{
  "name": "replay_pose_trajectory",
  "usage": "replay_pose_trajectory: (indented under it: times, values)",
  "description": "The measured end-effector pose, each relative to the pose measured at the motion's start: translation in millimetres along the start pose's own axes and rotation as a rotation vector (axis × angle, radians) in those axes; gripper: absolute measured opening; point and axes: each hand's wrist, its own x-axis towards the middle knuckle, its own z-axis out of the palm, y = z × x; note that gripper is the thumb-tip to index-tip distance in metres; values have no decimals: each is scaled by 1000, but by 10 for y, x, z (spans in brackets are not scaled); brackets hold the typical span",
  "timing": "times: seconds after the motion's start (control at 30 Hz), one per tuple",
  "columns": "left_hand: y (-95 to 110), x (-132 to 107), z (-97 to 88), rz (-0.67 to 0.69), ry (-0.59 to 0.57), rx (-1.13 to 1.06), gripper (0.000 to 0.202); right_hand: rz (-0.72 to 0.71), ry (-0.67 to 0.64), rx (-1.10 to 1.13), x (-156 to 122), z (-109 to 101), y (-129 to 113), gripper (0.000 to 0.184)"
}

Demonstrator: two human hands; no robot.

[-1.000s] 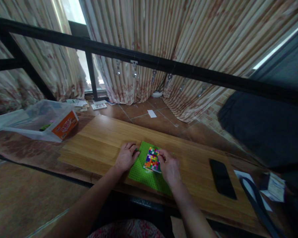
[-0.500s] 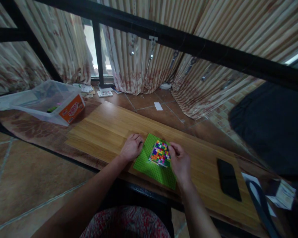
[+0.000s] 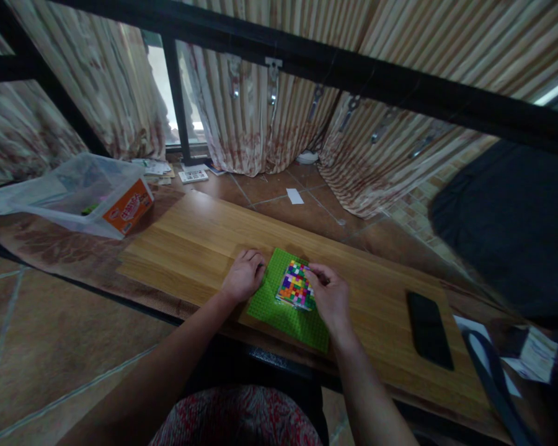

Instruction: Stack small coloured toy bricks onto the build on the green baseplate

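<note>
A: In the head view, where are the two hands?
B: The left hand is on the pale brown wooden board, just beside the left edge of a flat, square, bright green studded baseplate. Its fingers are loosely curled. I can't tell whether anything is tucked inside them.

A: And the right hand?
B: Over the baseplate's right part, thumb and forefinger brought close together at the right side of the low block of small multicoloured plastic bricks. The fingertips are too small to show whether they pinch a piece, and I can't tell if they touch the block.

A: Where exactly is that block?
B: On the baseplate, between the hands. Its top is a patchwork of orange, purple, yellow, red, green and white squares, and the right hand hides part of its right side.

A: What else is on the board?
B: A black rectangular phone lies flat, well to the right of the baseplate.

A: Beyond the board's left end?
B: A clear plastic box with an orange label; something green lies inside.

A: Behind?
B: Striped, patterned curtains hang beyond a thick black rail.
</note>
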Motion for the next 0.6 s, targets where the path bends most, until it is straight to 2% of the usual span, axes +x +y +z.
replay_pose_trajectory:
  times: [0.23,0.37,0.53,0.6]
  values:
    - [-2,-4,-15,8,3,1,11,-43,-33,21,4,31,-35,22]
    - [0,-8,-28,-1,5,4,12,-44,-8,42,-17,14,-17,25]
    - [52,-89,-72,-10,-1,22,10,-105,137,94,-244,-100,-59,27]
    - [79,-166,-122,3,-9,15,10,-139,145,101,-392,-140,-129,26]
